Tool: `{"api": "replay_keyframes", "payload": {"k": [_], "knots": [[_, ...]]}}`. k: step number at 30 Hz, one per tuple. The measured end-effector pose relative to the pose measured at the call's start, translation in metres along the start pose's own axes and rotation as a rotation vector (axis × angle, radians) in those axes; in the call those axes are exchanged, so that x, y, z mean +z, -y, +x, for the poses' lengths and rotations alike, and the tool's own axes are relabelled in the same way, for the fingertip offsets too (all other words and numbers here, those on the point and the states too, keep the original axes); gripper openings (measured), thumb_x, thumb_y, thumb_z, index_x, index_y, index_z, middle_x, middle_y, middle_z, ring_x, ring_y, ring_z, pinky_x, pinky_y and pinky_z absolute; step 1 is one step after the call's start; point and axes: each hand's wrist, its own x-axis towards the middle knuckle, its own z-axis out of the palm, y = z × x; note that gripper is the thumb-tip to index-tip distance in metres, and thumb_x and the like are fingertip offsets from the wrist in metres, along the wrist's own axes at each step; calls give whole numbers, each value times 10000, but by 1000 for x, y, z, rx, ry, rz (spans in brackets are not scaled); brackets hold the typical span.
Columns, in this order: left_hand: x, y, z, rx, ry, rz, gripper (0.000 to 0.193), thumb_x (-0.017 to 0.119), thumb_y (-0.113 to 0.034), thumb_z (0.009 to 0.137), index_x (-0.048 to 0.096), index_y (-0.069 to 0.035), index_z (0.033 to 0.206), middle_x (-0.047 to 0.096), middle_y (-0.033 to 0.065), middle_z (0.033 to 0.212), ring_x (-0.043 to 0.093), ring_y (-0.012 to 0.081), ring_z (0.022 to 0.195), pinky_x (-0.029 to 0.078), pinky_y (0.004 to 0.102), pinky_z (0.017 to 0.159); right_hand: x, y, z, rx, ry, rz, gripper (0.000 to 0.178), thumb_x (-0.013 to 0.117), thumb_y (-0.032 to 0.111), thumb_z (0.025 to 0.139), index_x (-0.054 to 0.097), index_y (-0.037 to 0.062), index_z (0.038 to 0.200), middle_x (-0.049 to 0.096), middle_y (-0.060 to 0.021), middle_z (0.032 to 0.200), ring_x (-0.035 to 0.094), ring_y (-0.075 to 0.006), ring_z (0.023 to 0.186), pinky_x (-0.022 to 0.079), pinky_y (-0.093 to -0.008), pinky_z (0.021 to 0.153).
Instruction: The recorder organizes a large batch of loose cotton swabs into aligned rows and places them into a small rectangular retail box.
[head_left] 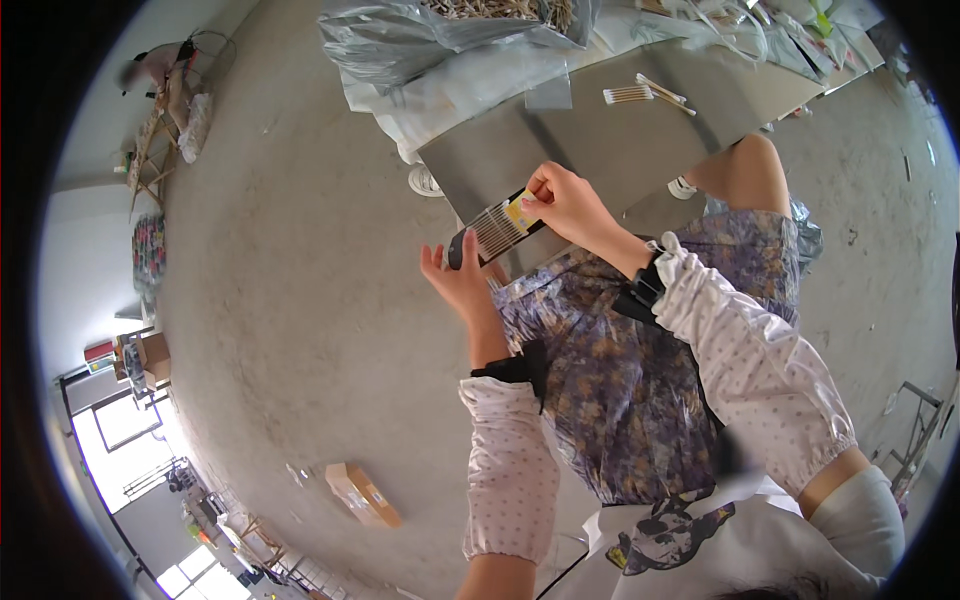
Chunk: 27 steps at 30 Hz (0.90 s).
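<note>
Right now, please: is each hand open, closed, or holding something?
Left hand: holding one end of the black-edged tray of thin sticks.
Right hand: closed, fingertips at the yellow label; whether they grip it cannot be told.

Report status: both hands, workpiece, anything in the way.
Left hand holding left end of black holder. Right hand touching yellow piece at right end of sticks. More sticks apart, farther up grey table.
</note>
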Motion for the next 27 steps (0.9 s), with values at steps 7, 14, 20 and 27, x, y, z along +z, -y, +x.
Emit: {"api": "replay_keyframes", "payload": {"k": [7,14,20,27], "knots": [[28,-10,-43,-346,-100,-558,384,749,-178,894,523,-19,1161,625,17,889,538,47,606,379,187,461,0,-6,9,61,-59,-183,261,743,206,797,594,33,923,704,-118,876,685,-294,858,518,-402,727],[17,-5,-36,-342,-31,-518,145,739,-154,899,624,-74,938,587,-57,717,444,-12,529,301,172,443,4,-3,7,11,-36,-255,232,759,183,811,608,16,863,681,-101,789,668,-222,743,511,-344,673],[21,-3,-38,-295,0,-565,119,731,-140,907,633,-72,910,577,-74,738,432,-13,558,283,180,466,9,4,0,-4,-48,-306,224,754,158,813,600,12,885,677,-107,801,664,-249,747,508,-347,672],[19,8,-36,-269,15,-547,114,716,-162,921,668,-65,958,633,-68,791,449,-31,570,301,159,477,24,3,0,14,-102,-189,171,704,132,805,609,26,899,682,-151,821,673,-332,807,516,-420,700]]}}
